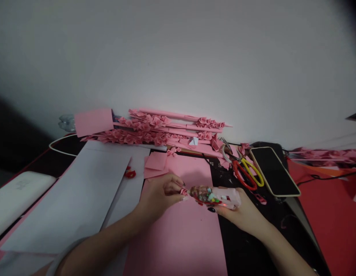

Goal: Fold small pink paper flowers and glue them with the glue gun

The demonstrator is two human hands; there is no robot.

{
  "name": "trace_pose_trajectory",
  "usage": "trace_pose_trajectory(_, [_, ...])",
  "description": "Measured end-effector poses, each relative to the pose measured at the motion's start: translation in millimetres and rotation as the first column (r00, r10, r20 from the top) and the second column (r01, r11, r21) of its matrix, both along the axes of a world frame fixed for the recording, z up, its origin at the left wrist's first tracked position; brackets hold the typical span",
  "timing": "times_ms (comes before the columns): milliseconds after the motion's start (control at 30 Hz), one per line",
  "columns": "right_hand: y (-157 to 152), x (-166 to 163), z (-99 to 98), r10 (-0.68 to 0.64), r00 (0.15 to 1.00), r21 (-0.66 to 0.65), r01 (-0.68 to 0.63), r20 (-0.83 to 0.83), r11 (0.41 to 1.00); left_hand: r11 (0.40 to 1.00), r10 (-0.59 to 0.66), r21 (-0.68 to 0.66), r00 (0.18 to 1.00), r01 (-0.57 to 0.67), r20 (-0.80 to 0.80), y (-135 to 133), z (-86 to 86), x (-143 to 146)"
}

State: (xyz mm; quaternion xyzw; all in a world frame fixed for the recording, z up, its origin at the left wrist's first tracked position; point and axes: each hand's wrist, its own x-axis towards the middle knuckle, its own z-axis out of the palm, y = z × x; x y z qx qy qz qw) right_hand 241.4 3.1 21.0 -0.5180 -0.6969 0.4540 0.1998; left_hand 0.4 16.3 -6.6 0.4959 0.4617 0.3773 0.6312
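Observation:
My right hand [245,214] is wrapped around a small pale pink hot glue gun [226,196]. A small red light glows on its side, and its front part is covered with colourful decoration. The tip points left, at a tiny pink paper flower [184,192]. Thumb and fingers of my left hand [163,191] pinch that flower. Tip and flower look very close; whether they touch I cannot tell. Both hands are above a large pink paper sheet [180,237]. Beyond my left hand are small pink paper squares [155,161].
Pink paper flower stems [155,126] lie piled along the wall. To the right are scissors [243,172] with red and yellow handles, a phone [274,172] and red paper [330,214]. White paper sheets [71,195] and a white power bank [22,195] lie at left.

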Motion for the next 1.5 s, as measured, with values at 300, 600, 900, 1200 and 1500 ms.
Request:
trace_pose_trajectory(300, [-2,3,-4.7,-0.036,0.999,0.065,0.035,0.023,0.997,0.999,0.0,-0.04,1.0,0.001,0.017,0,3.0,0])
trace_pose_trajectory(600, [-2,1,-0.9,-0.005,0.998,0.124,-0.003,0.066,0.992,0.999,-0.008,-0.031,1.0,0.009,0.017,2,2.8,0])
trace_pose_trajectory(900, [-6,2,2.8,-0.006,0.964,0.339,-0.087,0.264,0.937,0.999,0.02,-0.041,1.0,-0.02,0.002,3,1.2,-1])
trace_pose_trajectory(1200, [3,13,2.8,-0.256,0.926,0.523,0.077,0.279,0.849,0.997,0.048,-0.067,0.997,-0.044,0.062,3,-0.7,-1])
trace_pose_trajectory(1500, [9,14,-4.1,-0.358,0.88,0.517,0.159,0.312,0.841,0.997,0.051,-0.065,0.997,-0.046,0.065,3,2.8,0])
